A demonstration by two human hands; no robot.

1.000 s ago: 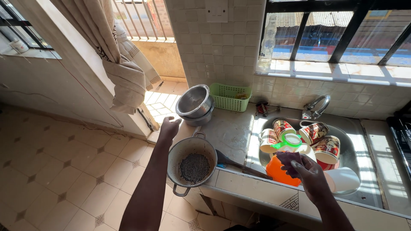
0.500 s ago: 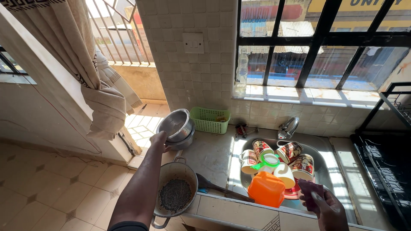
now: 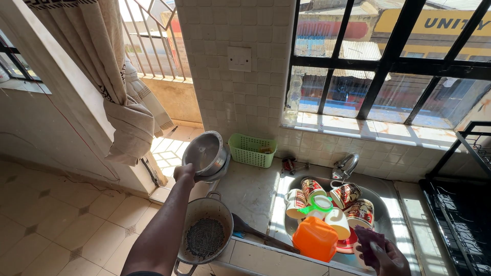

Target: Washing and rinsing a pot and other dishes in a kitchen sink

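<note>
Home kitchen: tiled wall, barred window, steel sink [image 3: 388, 204] with tap [image 3: 346, 166] and piled mugs [image 3: 347, 195], cooking pot [image 3: 204, 235] on the surface [image 3: 253, 191], dish rack [image 3: 463, 204].

Green basket [image 3: 250, 150], patterned mugs [image 3: 347, 196], orange container [image 3: 314, 238].

— What is the person wearing on the arms?

— Nothing visible. The left forearm [image 3: 163, 230], running up from the bottom edge left of centre, is bare to the wrist, with no sleeve, watch or band.

— And the hands?

— The left hand [image 3: 185, 174] is ungloved. The right hand [image 3: 388, 258], at the lower right, shows bare fingers without rings.
</note>
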